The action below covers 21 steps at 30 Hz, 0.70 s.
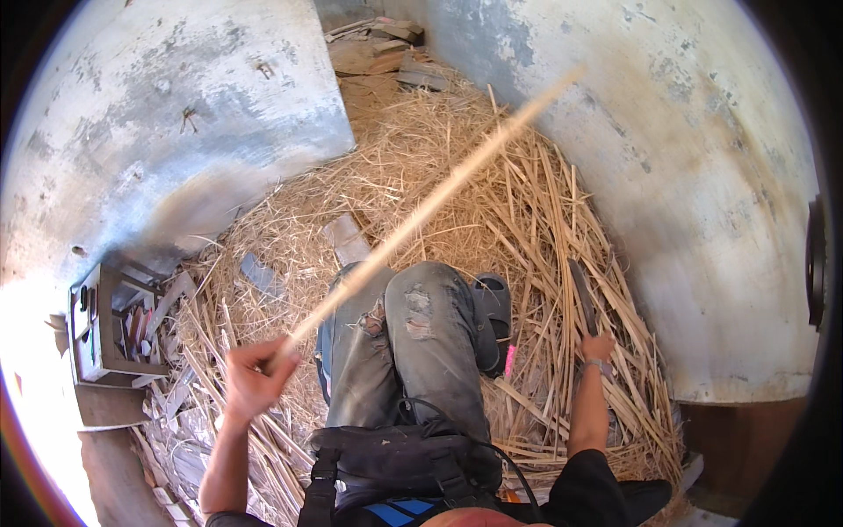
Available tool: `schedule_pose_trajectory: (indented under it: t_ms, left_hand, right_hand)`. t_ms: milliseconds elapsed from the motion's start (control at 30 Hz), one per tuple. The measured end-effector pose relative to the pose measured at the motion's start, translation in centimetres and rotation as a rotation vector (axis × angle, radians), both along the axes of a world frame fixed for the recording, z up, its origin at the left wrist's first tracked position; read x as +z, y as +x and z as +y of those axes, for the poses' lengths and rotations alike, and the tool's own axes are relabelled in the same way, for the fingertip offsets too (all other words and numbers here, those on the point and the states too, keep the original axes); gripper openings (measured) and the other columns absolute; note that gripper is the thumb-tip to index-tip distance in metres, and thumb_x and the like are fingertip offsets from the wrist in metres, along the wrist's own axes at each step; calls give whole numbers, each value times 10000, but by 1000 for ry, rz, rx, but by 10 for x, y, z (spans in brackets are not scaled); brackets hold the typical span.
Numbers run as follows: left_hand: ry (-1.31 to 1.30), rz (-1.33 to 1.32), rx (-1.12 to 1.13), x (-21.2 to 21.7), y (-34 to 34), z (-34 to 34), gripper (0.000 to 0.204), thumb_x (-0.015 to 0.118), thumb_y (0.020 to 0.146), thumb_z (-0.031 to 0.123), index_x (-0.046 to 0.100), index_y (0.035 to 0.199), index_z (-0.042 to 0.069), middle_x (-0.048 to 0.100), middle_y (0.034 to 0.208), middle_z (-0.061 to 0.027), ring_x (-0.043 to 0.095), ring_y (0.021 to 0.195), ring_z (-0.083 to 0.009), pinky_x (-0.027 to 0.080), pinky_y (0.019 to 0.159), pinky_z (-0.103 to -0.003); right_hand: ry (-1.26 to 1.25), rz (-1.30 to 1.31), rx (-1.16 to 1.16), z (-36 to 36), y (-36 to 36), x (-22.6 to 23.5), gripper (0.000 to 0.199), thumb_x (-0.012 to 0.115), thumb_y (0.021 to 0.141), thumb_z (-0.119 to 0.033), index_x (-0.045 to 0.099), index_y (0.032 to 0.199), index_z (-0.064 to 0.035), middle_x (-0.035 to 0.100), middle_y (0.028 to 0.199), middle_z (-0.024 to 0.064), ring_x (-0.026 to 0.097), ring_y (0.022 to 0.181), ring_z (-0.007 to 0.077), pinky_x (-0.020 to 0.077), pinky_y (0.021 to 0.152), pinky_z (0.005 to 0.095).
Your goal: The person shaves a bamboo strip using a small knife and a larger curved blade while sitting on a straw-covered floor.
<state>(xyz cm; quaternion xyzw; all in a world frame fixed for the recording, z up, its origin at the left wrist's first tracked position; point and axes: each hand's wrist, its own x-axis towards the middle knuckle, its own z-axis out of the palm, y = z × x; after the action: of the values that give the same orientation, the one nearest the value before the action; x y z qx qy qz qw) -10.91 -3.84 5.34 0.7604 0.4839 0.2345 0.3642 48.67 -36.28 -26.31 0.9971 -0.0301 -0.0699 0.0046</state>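
My left hand (255, 373) is shut on the lower end of a long pale cane stalk (430, 206), which slants up and to the right over my knees, blurred along its length. Low on the right, my right hand (598, 348) grips the handle of a dark flat blade (582, 297) that points up over the straw. My legs in worn grey jeans (413, 342) lie between the two hands, with a dark sandal (494, 307) on the foot.
Dry straw and split cane strips (518, 202) cover the ground. Grey stained walls (176, 114) close in on both sides. A small wooden crate (110, 329) stands at the left. Boards and scrap (386, 48) lie at the far end.
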Motion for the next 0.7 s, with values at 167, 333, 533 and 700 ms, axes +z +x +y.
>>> schedule_pose_trajectory:
  t_ms: [167,333,533,700]
  left_hand:
    - [568,116,108,29,-30,54,308,667,992,293,776,976,5,596,568,-24,494,480,-48,338,414,-293]
    - [685,317,171,57,-24,82,256,736,910,234,771,1092,58,683,707,-164,677,624,-291,506,608,-393]
    - [481,718,128,117,-6,103,220,733,879,295,800,1047,171,720,804,-158,694,733,-337,541,736,-460]
    - [457,902,-14,153,11,130,195,733,861,299,811,972,160,734,807,-125,709,786,-329,558,773,-446]
  right_hand:
    - [-157,178,159,-73,27,-52,584,632,970,-324,467,1496,-133,461,1499,208,432,1373,412,435,1072,588]
    - [-219,72,118,-63,-2,-30,561,619,1000,-359,470,1493,-137,456,1510,183,504,1298,414,469,1033,570]
    - [-26,-163,206,-46,-50,-22,550,533,1041,-437,522,1392,-14,556,1354,220,607,1153,399,507,923,541]
    - [211,-43,284,-46,-51,-4,452,603,981,-365,615,1146,56,639,1225,247,633,1013,455,487,825,550]
